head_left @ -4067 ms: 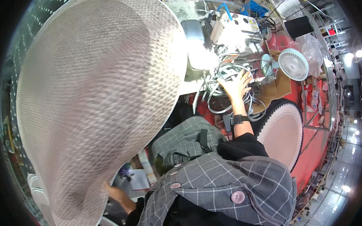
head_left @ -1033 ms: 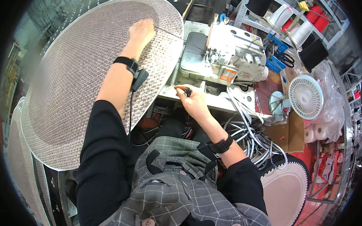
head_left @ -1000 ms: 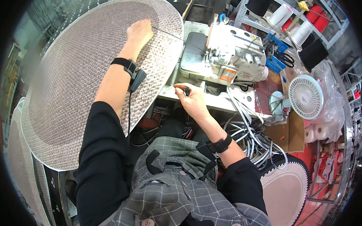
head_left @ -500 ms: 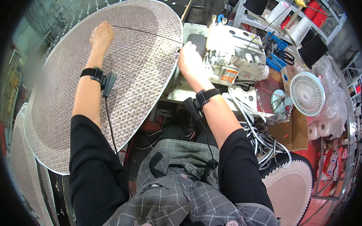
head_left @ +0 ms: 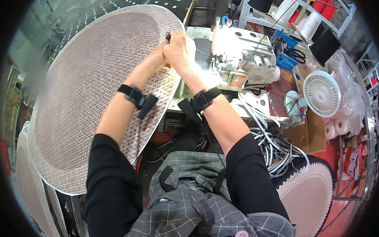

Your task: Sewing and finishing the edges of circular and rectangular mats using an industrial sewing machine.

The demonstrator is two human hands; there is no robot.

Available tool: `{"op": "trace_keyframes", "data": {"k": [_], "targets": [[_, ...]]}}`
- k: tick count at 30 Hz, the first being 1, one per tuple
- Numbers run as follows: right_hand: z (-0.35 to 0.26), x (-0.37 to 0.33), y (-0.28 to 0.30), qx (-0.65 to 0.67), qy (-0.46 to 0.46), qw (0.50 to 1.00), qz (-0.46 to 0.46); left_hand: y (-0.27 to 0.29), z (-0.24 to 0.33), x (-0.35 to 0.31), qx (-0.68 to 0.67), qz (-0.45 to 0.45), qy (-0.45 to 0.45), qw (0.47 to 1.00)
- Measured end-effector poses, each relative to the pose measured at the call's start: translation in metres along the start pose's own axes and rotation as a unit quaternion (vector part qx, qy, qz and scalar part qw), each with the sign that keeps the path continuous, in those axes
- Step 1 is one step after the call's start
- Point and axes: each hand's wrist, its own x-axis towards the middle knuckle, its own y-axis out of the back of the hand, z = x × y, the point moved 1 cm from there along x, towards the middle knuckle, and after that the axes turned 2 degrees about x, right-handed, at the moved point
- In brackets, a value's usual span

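A large oval woven rug (head_left: 96, 88), beige-grey with a pale bound edge, lies tilted across the left side. Both hands meet over its upper right part, close to the edge. My right hand (head_left: 181, 50) is closed, and a small black piece (head_left: 168, 37) sticks out at its knuckles; its kind cannot be made out. Tucked against it from the left is my left hand (head_left: 157, 57), its fingers hidden behind the right one. Just right of the hands stands a white overlock sewing machine (head_left: 247, 51), with its lamp lit.
A small white fan (head_left: 321, 94) stands right of the machine, near a blue tray (head_left: 285, 61) with scissors (head_left: 296, 55). Thread cones (head_left: 309, 25) fill the rack behind. White binding strips (head_left: 278, 151) hang in a tangle above another oval mat (head_left: 307, 193) at lower right.
My left hand has come right and down from the rug's upper middle to meet my right hand, which moved slightly up and left. The dark cord stretched between them no longer shows.
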Motion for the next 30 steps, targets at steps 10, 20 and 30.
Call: {"op": "trace_keyframes", "data": {"k": [10,20,30], "targets": [[-0.035,-0.024,0.012,0.083,0.078,0.993,-0.004,-0.059,-0.039,0.051,-0.239,-0.117,-0.090,0.960],[-0.028,-0.047,0.024,0.069,0.156,0.982,-0.076,-0.060,-0.001,0.033,0.153,0.174,-0.109,0.967],[-0.007,-0.057,0.039,0.098,-0.026,0.979,-0.175,-0.025,-0.008,0.036,-0.523,0.156,0.040,0.837]]}}
